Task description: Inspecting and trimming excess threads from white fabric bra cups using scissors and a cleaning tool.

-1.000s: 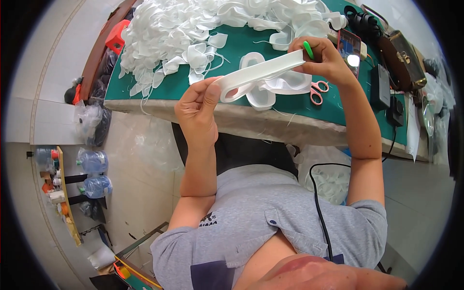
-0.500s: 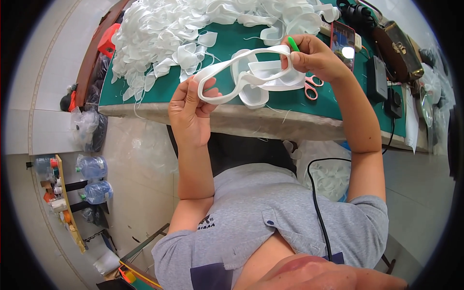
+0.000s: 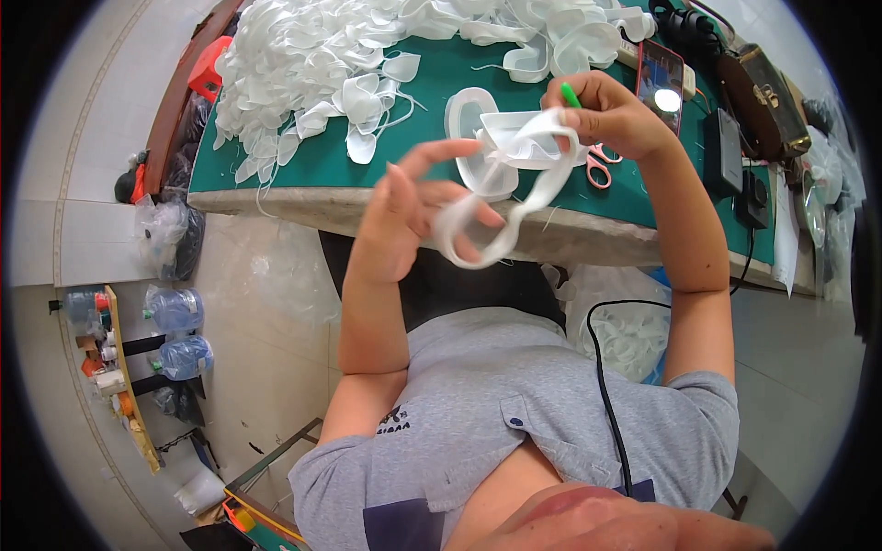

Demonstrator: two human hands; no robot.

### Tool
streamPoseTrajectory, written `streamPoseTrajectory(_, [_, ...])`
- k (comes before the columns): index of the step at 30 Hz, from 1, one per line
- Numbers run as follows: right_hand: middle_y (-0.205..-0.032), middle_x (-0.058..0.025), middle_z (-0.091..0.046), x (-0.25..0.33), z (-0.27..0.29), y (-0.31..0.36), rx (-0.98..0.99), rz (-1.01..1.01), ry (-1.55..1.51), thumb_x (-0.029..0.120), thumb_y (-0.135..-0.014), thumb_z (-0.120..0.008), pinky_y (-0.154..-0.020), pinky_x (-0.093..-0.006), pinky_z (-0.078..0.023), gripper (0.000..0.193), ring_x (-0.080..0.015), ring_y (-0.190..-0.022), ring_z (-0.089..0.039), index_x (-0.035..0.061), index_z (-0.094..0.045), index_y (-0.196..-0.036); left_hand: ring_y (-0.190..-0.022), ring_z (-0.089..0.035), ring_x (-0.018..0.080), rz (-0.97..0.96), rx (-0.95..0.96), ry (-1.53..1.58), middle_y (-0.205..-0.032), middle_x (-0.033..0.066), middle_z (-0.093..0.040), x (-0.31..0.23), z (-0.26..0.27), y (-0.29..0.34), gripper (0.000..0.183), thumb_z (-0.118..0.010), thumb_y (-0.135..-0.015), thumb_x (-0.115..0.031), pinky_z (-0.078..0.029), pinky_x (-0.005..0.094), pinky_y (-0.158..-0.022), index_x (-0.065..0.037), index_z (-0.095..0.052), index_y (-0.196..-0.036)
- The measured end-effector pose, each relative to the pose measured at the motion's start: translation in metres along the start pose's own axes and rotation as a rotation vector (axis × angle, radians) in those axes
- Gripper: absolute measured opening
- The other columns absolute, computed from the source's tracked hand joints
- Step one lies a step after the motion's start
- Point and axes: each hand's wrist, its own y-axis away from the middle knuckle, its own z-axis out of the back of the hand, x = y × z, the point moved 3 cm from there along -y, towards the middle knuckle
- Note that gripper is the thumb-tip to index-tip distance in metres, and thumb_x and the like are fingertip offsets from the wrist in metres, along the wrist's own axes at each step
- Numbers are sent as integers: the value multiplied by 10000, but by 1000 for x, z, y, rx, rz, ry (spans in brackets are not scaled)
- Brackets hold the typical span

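Note:
A soft white goggle-shaped frame (image 3: 549,186) hangs tilted over the table's near edge, its lower end blurred by motion. My right hand (image 3: 614,119) pinches its upper right end. A small green-tipped tool (image 3: 571,95) also sticks up from those right fingers; the rest of it is hidden. My left hand (image 3: 390,220) has its fingers spread, slightly blurred, beside the lower left loop, and does not grip it. Behind the frame, another white goggle piece (image 3: 453,119) lies on the green table with a white shallow tray-like part (image 3: 501,122). Pink-handled scissors (image 3: 599,174) lie beside my right wrist.
A large heap of white translucent pieces (image 3: 303,73) covers the table's far left. A phone (image 3: 660,87), a black box (image 3: 722,151) and a brown case (image 3: 763,96) stand at the right. A black cable (image 3: 597,367) crosses my chest. Beneath the table sits a bag of white pieces (image 3: 625,335).
My left hand has let go of the frame's left end and spread its fingers. That end has swung down and right, while my right hand keeps its hold, slightly farther right.

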Motion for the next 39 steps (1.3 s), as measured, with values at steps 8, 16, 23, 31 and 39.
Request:
streamPoseTrajectory(8, [-645,41,-540,2,-10,0,-71,-145,64,264,-838,-703,-474,-162,-330,253,-14,-551,-473,42,-589,-792,-511,-570,92,157,25,40,-703,86,-629,25,-13,-16,254,-621,-907,-225,-477,211,-471,25,-582,-930])
streamPoseTrajectory(16, [-612,49,-546,7,-17,-1,-180,-137,-8,271,-871,-674,-441,-155,-333,252,0,-507,-477,39,-610,-799,-733,-676,168,231,100,-5,-848,147,-673,12,-12,-6,206,-644,-861,-71,-561,255,-656,48,-562,-1007])
streamPoseTrajectory(23, [-576,72,-472,-2,-13,-3,-197,-160,-82,314,-897,-644,-398,-190,-217,279,-1,-452,-350,61,-613,-782,-1056,-622,286,-5,281,297,-1092,222,-638,23,7,-11,387,-615,-855,-105,-422,445,-1008,58,-517,-1192])
streamPoseTrajectory(31, [-523,87,-389,-3,-5,-2,-341,-191,-218,326,-926,-603,-403,-180,-207,293,6,-436,-315,81,-602,-765,-1220,-490,382,-153,239,647,-1315,253,-477,20,3,-8,473,-525,-879,5,-389,524,-1033,37,-391,-1332])
streamPoseTrajectory(39, [-532,87,-412,-8,5,-2,-387,-163,-202,336,-919,-609,-402,-167,-214,283,8,-436,-326,70,-636,-828,-1234,-473,387,-132,251,641,-1276,233,-491,18,5,-10,480,-502,-873,43,-436,488,-1006,39,-387,-1340])
